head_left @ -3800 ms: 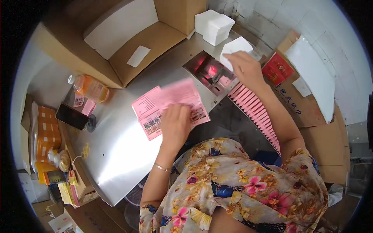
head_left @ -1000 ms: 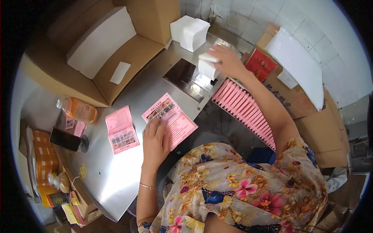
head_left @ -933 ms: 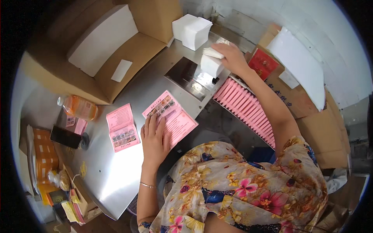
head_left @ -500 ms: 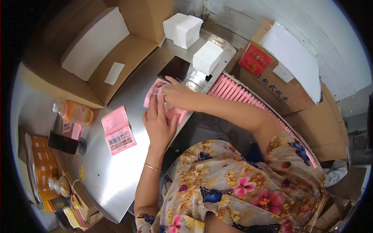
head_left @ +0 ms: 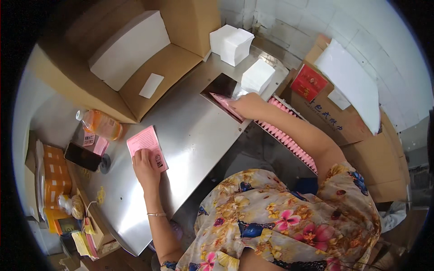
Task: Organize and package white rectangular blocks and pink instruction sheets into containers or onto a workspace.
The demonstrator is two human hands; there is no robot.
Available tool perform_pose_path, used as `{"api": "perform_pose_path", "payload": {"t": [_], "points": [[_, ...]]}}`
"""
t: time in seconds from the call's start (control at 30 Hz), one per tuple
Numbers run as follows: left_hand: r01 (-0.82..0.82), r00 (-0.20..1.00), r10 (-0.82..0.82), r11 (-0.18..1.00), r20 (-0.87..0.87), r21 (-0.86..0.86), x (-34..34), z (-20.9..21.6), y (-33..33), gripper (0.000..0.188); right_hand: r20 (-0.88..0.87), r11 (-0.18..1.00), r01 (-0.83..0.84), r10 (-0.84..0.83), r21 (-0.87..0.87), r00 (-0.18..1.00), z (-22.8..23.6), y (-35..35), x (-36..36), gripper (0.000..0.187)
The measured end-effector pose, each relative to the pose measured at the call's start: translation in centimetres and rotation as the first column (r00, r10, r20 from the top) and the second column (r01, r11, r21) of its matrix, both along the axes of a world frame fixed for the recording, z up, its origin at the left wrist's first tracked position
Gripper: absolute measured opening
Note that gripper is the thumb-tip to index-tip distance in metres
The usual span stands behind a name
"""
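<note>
My left hand (head_left: 145, 167) rests on the pink printed paper wrappers (head_left: 147, 137) lying on the metal table, its fingertips on the top one and its palm towards me. Further right, my right hand (head_left: 249, 107) grips a pink paper packet (head_left: 222, 100) by its right end. The packet slants over a dark rectangular area (head_left: 221, 83) in the tabletop. Clear plastic film shows beside that hand. The right thumb and the undersides of its fingers are hidden.
Stacks of white napkins (head_left: 257, 76) stand at the table's far right. Beside my right forearm lies a long row of pink packets (head_left: 289, 131). A big cardboard box (head_left: 176, 58), an orange drink bottle (head_left: 101, 125) and a phone (head_left: 82, 156) are at the left.
My hands have parted. The left moved left from the pink packet to the printed wrappers; the right shifted right with a pink packet over the dark area. The view has shifted slightly.
</note>
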State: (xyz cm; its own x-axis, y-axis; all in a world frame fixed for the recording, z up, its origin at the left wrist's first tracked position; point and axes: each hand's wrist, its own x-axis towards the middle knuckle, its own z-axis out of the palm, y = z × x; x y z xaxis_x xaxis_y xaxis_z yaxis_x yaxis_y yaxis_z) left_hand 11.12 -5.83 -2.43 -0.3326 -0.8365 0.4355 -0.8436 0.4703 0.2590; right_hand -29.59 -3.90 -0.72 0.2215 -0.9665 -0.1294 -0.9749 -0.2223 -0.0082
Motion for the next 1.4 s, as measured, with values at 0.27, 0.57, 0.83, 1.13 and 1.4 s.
{"api": "perform_pose_path", "payload": {"t": [0.27, 0.57, 0.83, 1.13, 1.4], "points": [[0.300, 0.925, -0.334, 0.934, -0.179, -0.195, -11.3, 4.6, 4.7, 0.010, 0.245, 0.799, 0.029, 0.149, -0.600, 0.958, 3.6, 4.3, -3.7, 0.029], [0.390, 0.917, -0.379, 0.918, -0.128, 0.077, -13.2, -0.1, 5.2, 0.012, 0.316, 0.799, 0.229, -0.051, -0.556, 0.948, 2.1, 2.5, -7.2, 0.027], [0.266, 0.962, -0.270, 0.961, 0.050, 0.069, -8.3, -0.6, 5.8, 0.042, 0.377, 0.853, 0.357, -0.210, -0.380, 0.902, 3.6, 2.5, -5.9, 0.029], [0.289, 0.954, -0.290, 0.957, 0.070, 0.022, -12.4, 0.0, 5.2, 0.053, 0.319, 0.794, 0.019, 0.222, -0.607, 0.921, 1.1, 1.3, -6.7, 0.040], [0.331, 0.944, -0.331, 0.943, -0.006, 0.023, -15.0, 0.6, 4.0, 0.068, 0.378, 0.803, -0.286, 0.519, -0.522, 0.767, -3.2, 3.0, 5.1, 0.052]]}}
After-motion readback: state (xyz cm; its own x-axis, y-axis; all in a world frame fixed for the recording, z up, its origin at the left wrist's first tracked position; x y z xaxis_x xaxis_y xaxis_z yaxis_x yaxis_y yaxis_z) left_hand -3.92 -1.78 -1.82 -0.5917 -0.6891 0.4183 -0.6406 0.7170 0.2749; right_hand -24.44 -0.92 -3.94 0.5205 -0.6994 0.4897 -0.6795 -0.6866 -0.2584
